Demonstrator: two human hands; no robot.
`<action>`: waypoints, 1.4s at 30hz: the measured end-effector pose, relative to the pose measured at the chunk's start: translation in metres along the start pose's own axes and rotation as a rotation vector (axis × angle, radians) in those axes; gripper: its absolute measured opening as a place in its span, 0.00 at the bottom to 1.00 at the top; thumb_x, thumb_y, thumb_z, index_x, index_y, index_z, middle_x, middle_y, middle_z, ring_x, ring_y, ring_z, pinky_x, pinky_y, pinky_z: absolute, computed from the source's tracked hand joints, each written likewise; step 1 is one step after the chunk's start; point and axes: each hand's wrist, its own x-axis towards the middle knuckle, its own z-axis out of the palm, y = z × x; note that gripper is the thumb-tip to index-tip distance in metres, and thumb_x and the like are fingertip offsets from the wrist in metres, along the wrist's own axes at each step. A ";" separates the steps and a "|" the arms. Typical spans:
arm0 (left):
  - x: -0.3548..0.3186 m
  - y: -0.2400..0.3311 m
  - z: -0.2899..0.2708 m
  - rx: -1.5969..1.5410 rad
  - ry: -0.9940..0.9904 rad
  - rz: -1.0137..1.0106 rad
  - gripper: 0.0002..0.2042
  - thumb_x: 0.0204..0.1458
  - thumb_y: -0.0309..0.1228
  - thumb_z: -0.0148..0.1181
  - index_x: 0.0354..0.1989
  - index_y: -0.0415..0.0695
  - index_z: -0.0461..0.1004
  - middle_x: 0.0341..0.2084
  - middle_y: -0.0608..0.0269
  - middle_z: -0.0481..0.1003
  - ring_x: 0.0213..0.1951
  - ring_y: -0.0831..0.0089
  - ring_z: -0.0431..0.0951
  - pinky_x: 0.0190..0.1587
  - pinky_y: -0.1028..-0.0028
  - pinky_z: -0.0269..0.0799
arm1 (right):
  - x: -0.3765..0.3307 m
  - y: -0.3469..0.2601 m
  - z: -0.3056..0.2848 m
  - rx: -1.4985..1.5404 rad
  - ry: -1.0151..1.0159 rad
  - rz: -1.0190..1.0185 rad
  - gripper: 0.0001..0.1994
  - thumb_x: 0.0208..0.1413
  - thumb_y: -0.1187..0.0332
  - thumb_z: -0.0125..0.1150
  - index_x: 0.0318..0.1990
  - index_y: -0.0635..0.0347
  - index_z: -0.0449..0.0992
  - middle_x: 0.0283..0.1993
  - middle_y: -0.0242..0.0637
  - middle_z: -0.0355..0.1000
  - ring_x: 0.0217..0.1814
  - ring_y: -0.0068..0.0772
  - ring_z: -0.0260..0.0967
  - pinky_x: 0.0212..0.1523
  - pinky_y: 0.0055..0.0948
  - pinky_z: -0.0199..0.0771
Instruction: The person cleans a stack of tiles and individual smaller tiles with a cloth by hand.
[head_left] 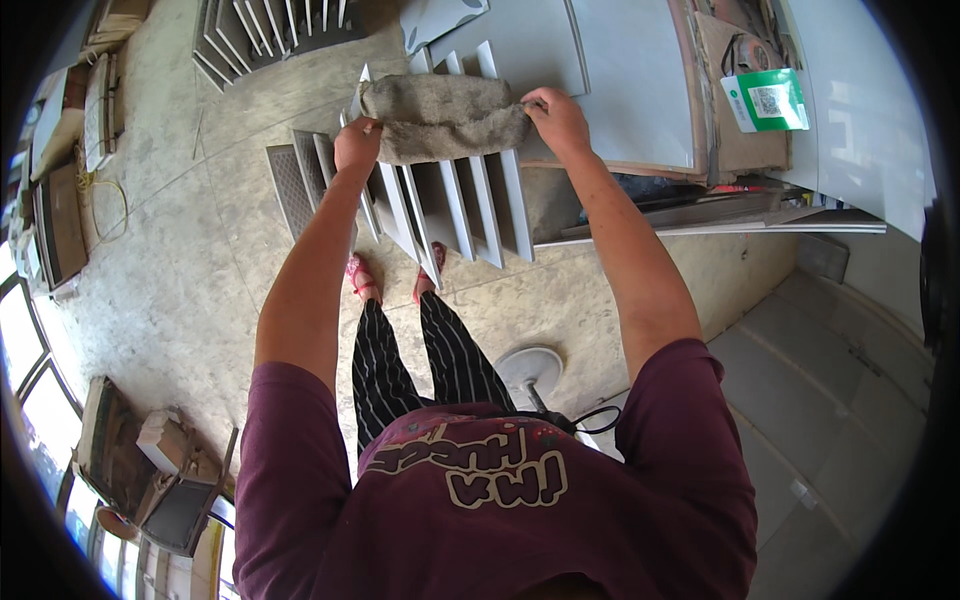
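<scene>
A grey-brown, fluffy cloth (455, 143) is stretched between my two hands, with a fold running along its middle. My left hand (357, 147) pinches its left end, and my right hand (558, 120) pinches the corner at its right end. Directly beneath the cloth stand several thin white panels (455, 205), upright and spaced apart in a row. The cloth covers their upper middle part; whether it touches them I cannot tell. Darker textured panels (292, 190) lean at the left end of this row.
Large pale slabs (640, 80) lie stacked on the right. A tape measure (752, 55) and a green-and-white card (765, 102) rest on cardboard there. Another row of upright panels (270, 30) stands at the far left. A round metal base (530, 370) is on the floor near my legs.
</scene>
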 end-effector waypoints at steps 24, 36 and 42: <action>-0.123 -0.038 0.037 0.015 -0.098 -0.135 0.13 0.40 0.33 0.61 0.36 0.45 0.75 0.28 0.57 0.77 0.33 0.64 0.78 0.36 0.68 0.72 | -0.104 0.047 0.032 0.001 -0.049 0.026 0.13 0.48 0.62 0.60 0.31 0.63 0.68 0.30 0.50 0.68 0.36 0.56 0.65 0.33 0.45 0.64; -0.284 -0.058 0.043 -0.147 -0.333 -0.213 0.08 0.41 0.29 0.59 0.30 0.42 0.76 0.23 0.54 0.76 0.28 0.63 0.77 0.32 0.69 0.71 | -0.235 0.074 -0.002 0.021 -0.323 0.222 0.13 0.47 0.63 0.61 0.30 0.65 0.67 0.30 0.51 0.69 0.35 0.55 0.67 0.34 0.42 0.67; -0.164 -0.023 -0.009 -0.191 -0.107 0.007 0.07 0.44 0.29 0.59 0.32 0.43 0.74 0.23 0.56 0.75 0.26 0.61 0.76 0.28 0.68 0.69 | -0.132 0.036 -0.024 0.130 -0.148 0.028 0.14 0.48 0.64 0.61 0.30 0.66 0.65 0.26 0.50 0.66 0.27 0.49 0.62 0.30 0.35 0.64</action>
